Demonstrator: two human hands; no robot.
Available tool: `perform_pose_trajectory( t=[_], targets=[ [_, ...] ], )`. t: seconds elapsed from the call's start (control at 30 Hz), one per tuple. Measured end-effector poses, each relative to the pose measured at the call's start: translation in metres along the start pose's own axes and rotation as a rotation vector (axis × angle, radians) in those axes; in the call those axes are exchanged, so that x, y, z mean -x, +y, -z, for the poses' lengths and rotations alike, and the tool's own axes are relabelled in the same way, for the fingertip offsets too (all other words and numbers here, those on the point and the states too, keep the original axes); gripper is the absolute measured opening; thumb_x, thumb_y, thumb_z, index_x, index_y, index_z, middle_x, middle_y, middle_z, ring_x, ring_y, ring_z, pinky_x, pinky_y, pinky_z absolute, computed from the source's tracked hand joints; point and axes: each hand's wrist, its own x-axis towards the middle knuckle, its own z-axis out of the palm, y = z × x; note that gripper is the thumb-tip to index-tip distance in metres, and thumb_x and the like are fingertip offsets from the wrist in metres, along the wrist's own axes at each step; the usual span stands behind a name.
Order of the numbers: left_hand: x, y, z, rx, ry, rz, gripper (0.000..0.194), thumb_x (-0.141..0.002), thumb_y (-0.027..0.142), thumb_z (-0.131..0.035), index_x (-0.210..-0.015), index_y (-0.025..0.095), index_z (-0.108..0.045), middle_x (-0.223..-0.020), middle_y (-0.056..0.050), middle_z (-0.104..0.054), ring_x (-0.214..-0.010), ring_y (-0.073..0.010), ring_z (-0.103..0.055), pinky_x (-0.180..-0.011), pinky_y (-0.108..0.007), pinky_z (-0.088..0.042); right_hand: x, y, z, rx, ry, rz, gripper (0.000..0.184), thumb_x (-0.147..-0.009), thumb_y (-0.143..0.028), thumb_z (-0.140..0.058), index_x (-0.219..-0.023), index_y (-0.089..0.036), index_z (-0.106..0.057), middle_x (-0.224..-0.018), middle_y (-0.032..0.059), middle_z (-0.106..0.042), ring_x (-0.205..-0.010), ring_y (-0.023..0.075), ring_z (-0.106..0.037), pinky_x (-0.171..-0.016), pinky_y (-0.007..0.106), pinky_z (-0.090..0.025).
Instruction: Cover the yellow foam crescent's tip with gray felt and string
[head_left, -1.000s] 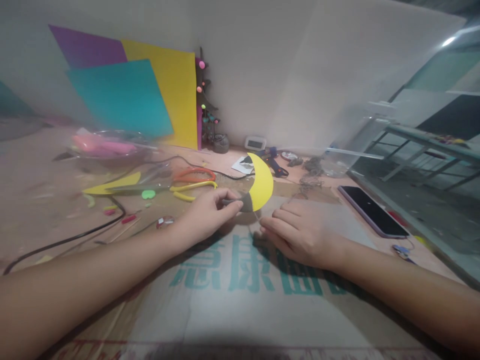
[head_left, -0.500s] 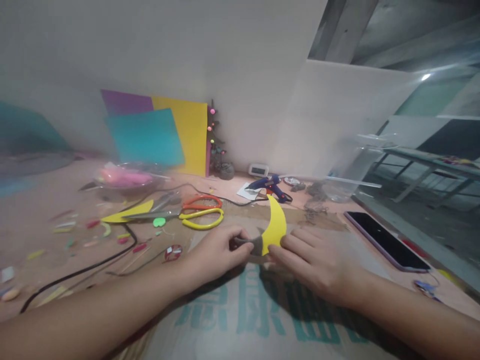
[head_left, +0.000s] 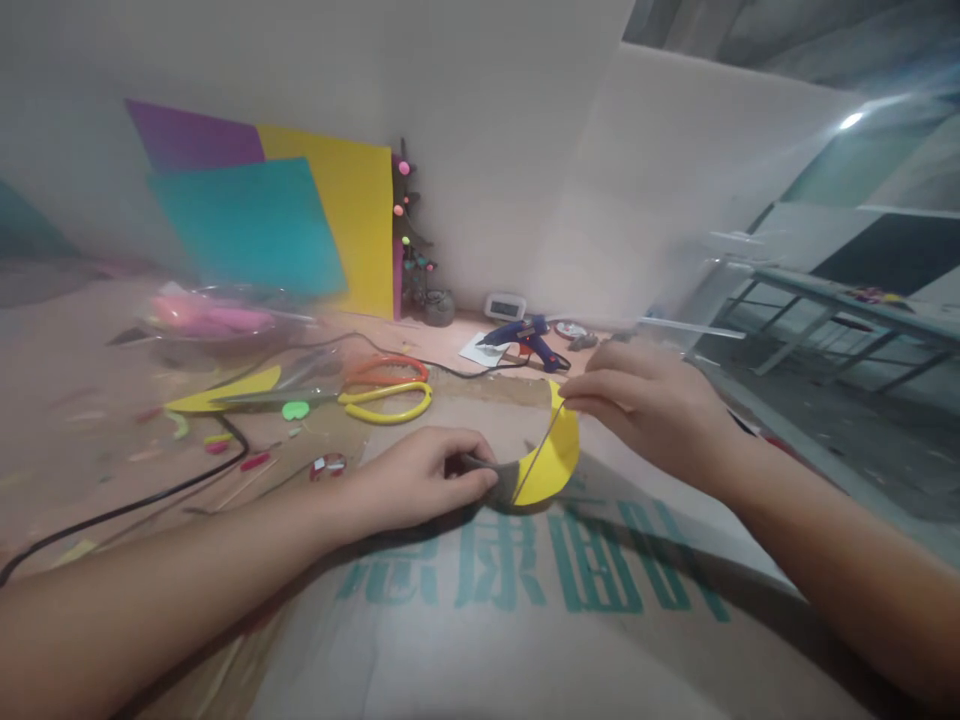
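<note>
A yellow crescent (head_left: 559,465), cut from a thin sheet, is held just above the cardboard in the middle. Its left end is covered by a dark grey wrapping (head_left: 508,482). My left hand (head_left: 431,480) is closed on this grey end, thumb and fingers pinching it. My right hand (head_left: 637,400) is raised near the crescent's upper tip, its thumb and fingertips pinched together. A thin grey cord (head_left: 541,452) runs taut from the edge of the wrapping across the yellow face to those fingertips.
Scissors with red and yellow handles (head_left: 386,402) lie at left beside a yellow paper piece (head_left: 259,385). A blue glue gun (head_left: 525,340) rests behind, near a small digital clock (head_left: 505,306). Coloured sheets (head_left: 247,225) lean on the wall. Printed cardboard (head_left: 480,630) covers the front.
My right hand has risen from the crescent's lower edge to beside its upper tip, drawing the cord across the yellow face. The crescent has turned slightly. My left hand keeps its pinch.
</note>
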Motion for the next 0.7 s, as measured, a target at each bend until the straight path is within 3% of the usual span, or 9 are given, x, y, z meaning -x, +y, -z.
perform_pose_trajectory(
  t=[0.13, 0.3, 0.57, 0.63, 0.7],
  targets=[
    [0.001, 0.001, 0.000, -0.042, -0.074, -0.040, 0.020, -0.086, 0.032, -0.053, -0.089, 0.017, -0.068, -0.077, -0.001, -0.066, -0.069, -0.0139, -0.057, -0.060, -0.021, -0.041, -0.004, 0.009, 0.000, -0.205, -0.036, -0.108, 0.014, -0.093, -0.022, -0.054, -0.091, -0.021, -0.068, -0.087, 0.0060, -0.064, -0.080, 0.0171, -0.059, -0.066, 0.029, -0.046],
    [0.003, 0.003, 0.003, -0.116, -0.126, -0.160, 0.023, -0.088, 0.033, -0.054, -0.094, 0.018, -0.070, -0.086, -0.004, -0.070, -0.080, -0.0171, -0.060, -0.068, -0.023, -0.043, -0.005, 0.013, -0.008, -0.348, -0.051, -0.210, 0.013, -0.090, -0.025, -0.059, -0.086, -0.019, -0.070, -0.079, 0.0040, -0.063, -0.067, 0.0139, -0.055, -0.059, 0.027, -0.042],
    [0.004, 0.004, 0.004, -0.138, -0.181, -0.196, 0.024, -0.090, 0.036, -0.053, -0.095, 0.018, -0.069, -0.092, -0.004, -0.069, -0.087, -0.0169, -0.061, -0.077, -0.024, -0.043, -0.004, -0.007, -0.042, -0.482, 0.055, -0.436, 0.012, -0.087, -0.023, -0.062, -0.079, -0.016, -0.069, -0.072, 0.0025, -0.066, -0.065, 0.0135, -0.057, -0.058, 0.026, -0.044],
    [0.004, 0.003, 0.003, -0.095, -0.178, -0.182, 0.022, -0.090, 0.035, -0.054, -0.095, 0.018, -0.069, -0.092, -0.003, -0.069, -0.086, -0.0163, -0.061, -0.077, -0.024, -0.043, 0.000, -0.011, -0.052, -0.513, 0.023, -0.451, 0.014, -0.088, -0.024, -0.061, -0.080, -0.016, -0.069, -0.075, 0.0039, -0.068, -0.067, 0.0146, -0.059, -0.061, 0.027, -0.047],
    [0.003, 0.002, 0.002, -0.033, -0.151, -0.125, 0.021, -0.090, 0.034, -0.054, -0.093, 0.018, -0.068, -0.089, -0.002, -0.069, -0.083, -0.0158, -0.060, -0.074, -0.024, -0.044, 0.004, -0.012, -0.058, -0.539, -0.015, -0.409, 0.014, -0.089, -0.025, -0.060, -0.085, -0.017, -0.071, -0.086, 0.0074, -0.070, -0.081, 0.0187, -0.064, -0.074, 0.033, -0.052]
  ],
)
